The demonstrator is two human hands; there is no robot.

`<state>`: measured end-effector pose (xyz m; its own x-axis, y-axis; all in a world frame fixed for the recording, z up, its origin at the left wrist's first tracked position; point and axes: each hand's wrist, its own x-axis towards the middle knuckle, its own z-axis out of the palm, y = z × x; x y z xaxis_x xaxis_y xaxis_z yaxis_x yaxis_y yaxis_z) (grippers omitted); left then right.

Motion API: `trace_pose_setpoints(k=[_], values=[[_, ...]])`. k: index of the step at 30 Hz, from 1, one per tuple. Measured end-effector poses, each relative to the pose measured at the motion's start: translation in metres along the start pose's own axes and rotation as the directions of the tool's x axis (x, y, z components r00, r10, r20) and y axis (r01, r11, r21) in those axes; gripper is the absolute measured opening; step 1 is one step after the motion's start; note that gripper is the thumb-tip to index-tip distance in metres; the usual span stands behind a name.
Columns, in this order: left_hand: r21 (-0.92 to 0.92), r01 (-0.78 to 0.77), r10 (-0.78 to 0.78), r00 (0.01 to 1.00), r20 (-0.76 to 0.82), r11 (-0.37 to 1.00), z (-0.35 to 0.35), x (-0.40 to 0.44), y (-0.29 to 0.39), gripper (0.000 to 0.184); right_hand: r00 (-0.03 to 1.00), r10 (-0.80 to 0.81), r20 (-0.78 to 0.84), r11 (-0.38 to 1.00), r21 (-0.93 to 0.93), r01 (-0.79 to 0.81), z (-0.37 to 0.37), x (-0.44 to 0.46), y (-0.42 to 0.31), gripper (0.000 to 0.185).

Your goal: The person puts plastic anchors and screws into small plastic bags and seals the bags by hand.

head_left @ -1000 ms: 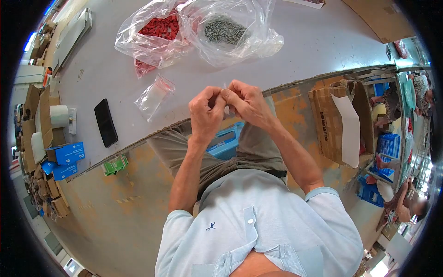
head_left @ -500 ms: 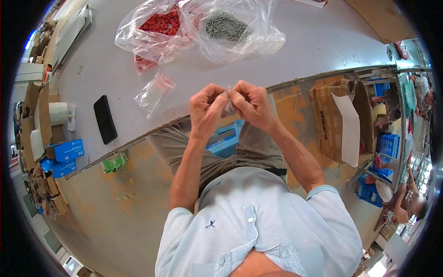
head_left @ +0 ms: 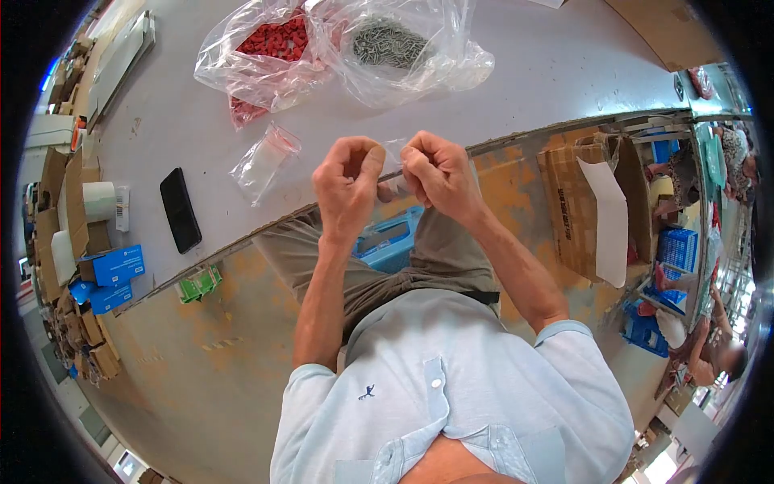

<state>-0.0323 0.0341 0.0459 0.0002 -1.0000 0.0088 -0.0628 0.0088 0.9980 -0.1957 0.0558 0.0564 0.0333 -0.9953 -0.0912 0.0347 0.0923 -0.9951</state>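
Note:
Over the table's near edge, my left hand (head_left: 347, 187) and my right hand (head_left: 443, 176) are closed in pinches a short gap apart. Stretched between their fingertips is a small clear plastic bag (head_left: 393, 152); its contents, if any, cannot be made out. To the left of my left hand lies a stack of clear zip bags (head_left: 268, 161) with a red strip. Farther back, one open clear bag holds red plastic pieces (head_left: 274, 39), and beside it another holds metal screws (head_left: 390, 43).
A black phone (head_left: 180, 210) lies on the grey table (head_left: 476, 113). Blue boxes (head_left: 118, 278) and cartons stand at the left end. Under the table's right side is an open cardboard box (head_left: 592, 214). A blue stool (head_left: 391, 242) shows below my hands. Other people sit far right.
My hands have moved slightly apart, the left one outward. The clear plastic between them is now more spread out. The view has shifted slightly.

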Motion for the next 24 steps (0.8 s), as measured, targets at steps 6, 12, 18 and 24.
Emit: trace_pose_setpoints(k=[6, 12, 18, 24], values=[[0.223, -0.441, 0.43, 0.897, 0.1, 0.869, -0.013, -0.003, 0.005, 0.024, 1.0, 0.013, -0.018, 0.998, 0.063, -0.011, -0.001, 0.005, 0.004, 0.027], [0.433, -0.611, 0.543, 0.791, 0.283, 0.663, -0.011, -0.002, -0.001, 0.018, 0.995, -0.09, -0.054, 0.989, -0.123, 0.083, 0.005, 0.007, 0.015, 0.025], [0.489, -0.638, 0.575, 0.763, 0.295, 0.595, -0.015, -0.002, 0.003, 0.02, 0.997, -0.057, -0.047, 0.989, -0.141, 0.05, 0.006, 0.011, 0.007, 0.023], [0.234, -0.378, 0.346, 0.924, 0.165, 0.896, -0.028, 0.004, 0.002, 0.01, 0.968, -0.246, 0.046, 0.901, -0.357, 0.246, -0.025, 0.069, -0.021, 0.011]])
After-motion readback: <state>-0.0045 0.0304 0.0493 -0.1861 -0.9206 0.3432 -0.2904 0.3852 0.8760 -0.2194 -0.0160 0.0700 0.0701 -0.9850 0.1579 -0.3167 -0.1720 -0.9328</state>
